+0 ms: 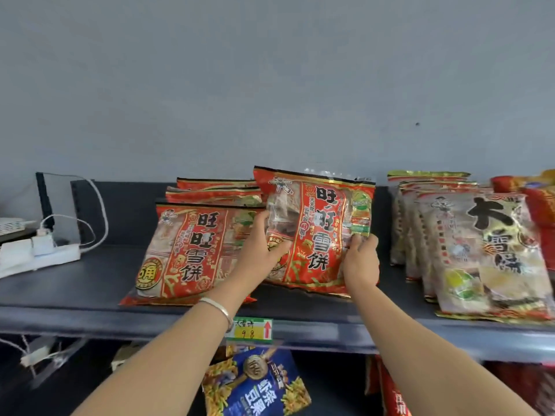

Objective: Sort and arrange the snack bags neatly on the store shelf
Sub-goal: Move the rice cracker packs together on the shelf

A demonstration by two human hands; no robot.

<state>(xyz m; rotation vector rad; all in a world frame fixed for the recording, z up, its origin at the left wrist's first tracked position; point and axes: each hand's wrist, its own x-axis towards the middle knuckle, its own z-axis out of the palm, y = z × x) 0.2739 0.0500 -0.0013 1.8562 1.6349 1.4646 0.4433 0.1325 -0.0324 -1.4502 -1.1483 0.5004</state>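
A red snack bag [318, 223] stands tilted on the dark shelf [90, 283], held from both sides. My left hand [258, 250] grips its left edge and my right hand [360, 259] grips its lower right edge. To its left a stack of matching red bags [186, 247] leans back, several deep. At the right stands a row of gold and clear bags [480, 253] with large black lettering.
A white power strip [39, 259] with plugs and cables lies at the shelf's left end. A price label [249, 330] hangs on the shelf's front edge. Below, a blue snack bag [255, 382] and red bags [393, 394] sit on the lower shelf. A grey wall rises behind.
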